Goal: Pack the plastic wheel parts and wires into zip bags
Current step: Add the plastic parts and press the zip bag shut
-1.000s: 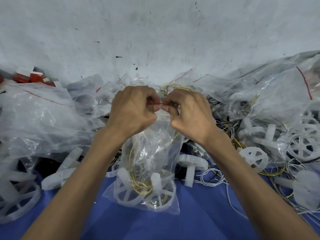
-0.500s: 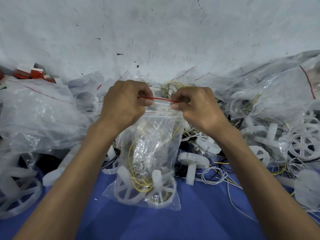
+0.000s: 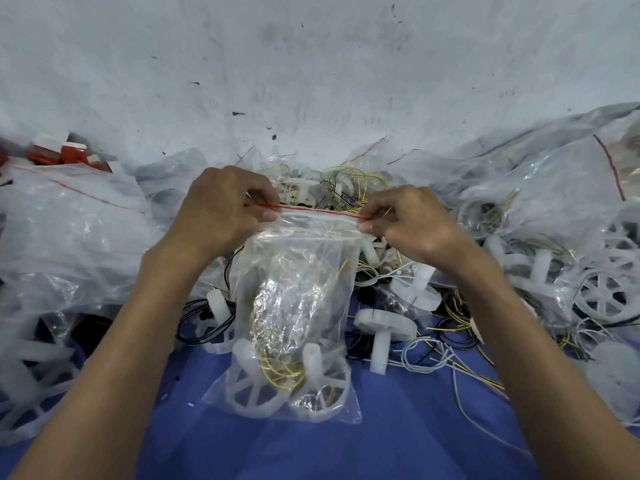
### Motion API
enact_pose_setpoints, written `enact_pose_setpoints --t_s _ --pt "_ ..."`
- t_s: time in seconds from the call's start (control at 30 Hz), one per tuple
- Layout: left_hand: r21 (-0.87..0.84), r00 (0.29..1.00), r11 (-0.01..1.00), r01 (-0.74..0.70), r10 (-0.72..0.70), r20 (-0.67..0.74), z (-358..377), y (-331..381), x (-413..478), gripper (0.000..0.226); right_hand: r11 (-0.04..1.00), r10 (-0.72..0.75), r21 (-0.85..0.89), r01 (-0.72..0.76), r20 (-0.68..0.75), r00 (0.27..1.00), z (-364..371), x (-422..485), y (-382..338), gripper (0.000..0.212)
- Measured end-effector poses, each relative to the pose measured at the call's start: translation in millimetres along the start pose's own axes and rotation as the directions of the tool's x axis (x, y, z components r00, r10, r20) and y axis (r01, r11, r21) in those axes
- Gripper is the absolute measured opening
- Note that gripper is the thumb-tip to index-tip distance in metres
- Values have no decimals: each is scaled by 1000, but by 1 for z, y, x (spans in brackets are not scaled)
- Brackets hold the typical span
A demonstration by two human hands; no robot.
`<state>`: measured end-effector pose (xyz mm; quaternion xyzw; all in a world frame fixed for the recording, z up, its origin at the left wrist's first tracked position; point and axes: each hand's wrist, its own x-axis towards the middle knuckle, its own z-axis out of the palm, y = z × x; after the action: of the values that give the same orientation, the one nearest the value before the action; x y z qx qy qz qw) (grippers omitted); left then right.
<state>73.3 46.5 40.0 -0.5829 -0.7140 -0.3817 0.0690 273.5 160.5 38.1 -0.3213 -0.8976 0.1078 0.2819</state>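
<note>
Starting at the far left, a heap of filled clear bags [image 3: 69,237] lies on the blue cloth [image 3: 381,452], with some red-and-white pieces [image 3: 69,154] behind it. Next comes the left hand [image 3: 221,216], fingers curled and thumb pressed forward, pinching the left end of the red zip strip [image 3: 318,211]. That strip is what the coming move turns on — its long axis runs straight across from left to right, almost level, taut between the two hands. Each hand sits at one end, so neither is nearer than the other. Below it the zip bag [image 3: 298,299] hangs down toward the person, its bottom at the cloth. White plastic wheel parts [image 3: 256,393] and yellow wires [image 3: 277,370] have settled low inside, well below the mouth. The right hand [image 3: 412,226] pinches the right end of the strip in the same way, fingertips curled onto it. Whether the seal is pressed shut along its whole length cannot be told from here. By my reading the bag is filled and closing is the step in hand, so any pressing would travel along that left-to-right line. Further right, loose wheel parts [image 3: 381,327] and loose wires [image 3: 433,358] lie on the cloth — more to pack — and further bags [image 3: 554,202] are piled beyond them.
</note>
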Motion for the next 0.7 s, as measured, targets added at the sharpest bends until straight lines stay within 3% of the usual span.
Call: enact_pose_setpoints --t_s 0.23,0.37,0.47,0.7 --pt "22 998 999 25 -23 -64 2 3 -1 18 999 4 -51 -11 -123 992 7 0 -4 10" --pt "-42 994 995 95 -97 -42 -4 -6 0 17 1000 3 28 3 -207 978 5 1 -3 8" --pt "-5 992 992 124 -124 22 -10 -15 -1 20 997 -1 82 14 -158 987 1 2 2 7" --pt "40 991 991 129 -128 -21 -9 -19 0 22 997 1 82 -3 24 1000 4 0 10 12"
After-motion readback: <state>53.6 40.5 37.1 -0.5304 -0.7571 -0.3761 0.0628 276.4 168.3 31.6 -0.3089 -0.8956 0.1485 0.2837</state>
